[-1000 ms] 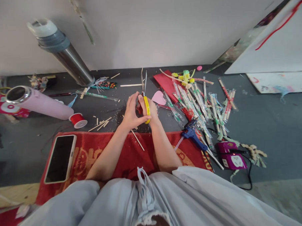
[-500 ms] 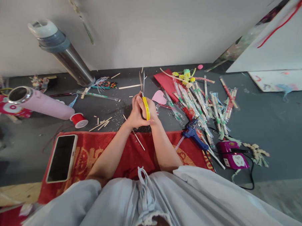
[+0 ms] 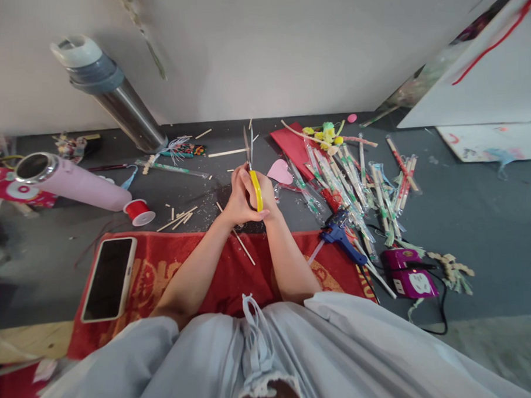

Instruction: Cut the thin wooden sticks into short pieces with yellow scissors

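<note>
My two hands are pressed together over the dark tabletop, just beyond the red towel (image 3: 154, 274). In my right hand (image 3: 269, 197) is a pair of scissors (image 3: 258, 190) with a yellow handle, its blades pointing away from me and slightly apart. My left hand (image 3: 236, 203) is closed against the scissors near the pivot; what its fingers grip is hidden. A thin wooden stick (image 3: 244, 247) passes beneath my left wrist, partly over the towel. Beyond the hands, another pale stick (image 3: 227, 152) lies beside the blades. Short cut stick pieces (image 3: 178, 218) are scattered to the left.
Right: a pink paper heart (image 3: 280, 171), wrapped sticks (image 3: 344, 181), a blue glue gun (image 3: 341, 238) and a purple power socket (image 3: 409, 273) with a cable. Left: a phone (image 3: 108, 279), red ribbon spool (image 3: 139, 213), pink tumbler (image 3: 80, 186) and steel flask (image 3: 127, 108). A wall stands behind.
The scissor blades have shifted very slightly to the left. Both hands keep the same grip and place, and the things on the table lie as before.
</note>
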Motion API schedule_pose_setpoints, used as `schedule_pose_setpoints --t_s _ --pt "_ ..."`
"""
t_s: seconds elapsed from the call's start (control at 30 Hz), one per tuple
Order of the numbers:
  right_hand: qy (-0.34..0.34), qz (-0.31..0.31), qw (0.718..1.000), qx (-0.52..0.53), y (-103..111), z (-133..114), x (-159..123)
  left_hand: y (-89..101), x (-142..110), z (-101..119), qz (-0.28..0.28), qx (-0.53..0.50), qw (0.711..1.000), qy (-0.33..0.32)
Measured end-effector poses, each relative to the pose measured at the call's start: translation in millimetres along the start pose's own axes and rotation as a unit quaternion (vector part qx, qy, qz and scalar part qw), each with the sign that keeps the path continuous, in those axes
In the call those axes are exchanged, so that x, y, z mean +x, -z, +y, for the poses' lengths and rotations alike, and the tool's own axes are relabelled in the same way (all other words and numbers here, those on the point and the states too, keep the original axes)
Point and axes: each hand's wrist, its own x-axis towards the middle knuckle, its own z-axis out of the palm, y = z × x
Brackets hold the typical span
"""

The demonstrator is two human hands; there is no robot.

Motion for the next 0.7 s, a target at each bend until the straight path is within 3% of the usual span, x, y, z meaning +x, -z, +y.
schedule_pose_setpoints --t_s 0.7 --pt "-0.072 0.021 0.993 0.088 -1.8 -0.6 3.4 7.4 1.9 3.9 -0.019 0.007 1.0 -0.006"
